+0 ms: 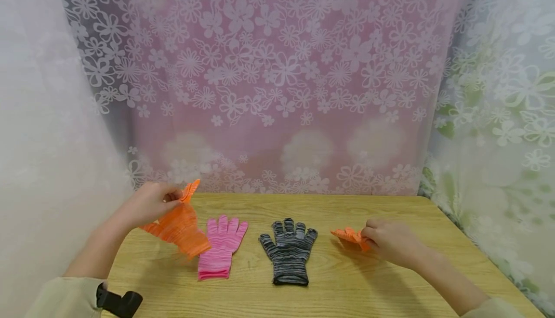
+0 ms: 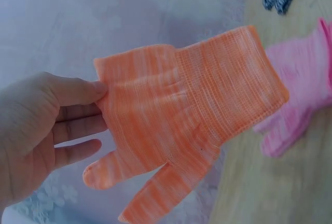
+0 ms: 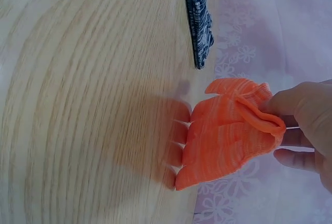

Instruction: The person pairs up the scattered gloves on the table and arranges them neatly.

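Note:
My left hand (image 1: 153,203) pinches an orange knitted glove (image 2: 155,99) near its finger end, holding it above the table so the cuff hangs toward the right. That glove overlaps the pink glove (image 1: 223,243) in the head view. On the right, my right hand (image 1: 392,241) pinches a second orange glove (image 3: 228,136) by its cuff, its fingers pointing down at the wood. Between the hands a black-and-grey glove (image 1: 289,253) lies flat, fingers away from me, beside the pink one.
A light wooden table (image 1: 251,298) lies under the gloves, its rounded far corner at the right. Pink floral curtain (image 1: 277,91) hangs behind it, and pale curtains stand at both sides. A black strap device (image 1: 119,302) sits on the left wrist.

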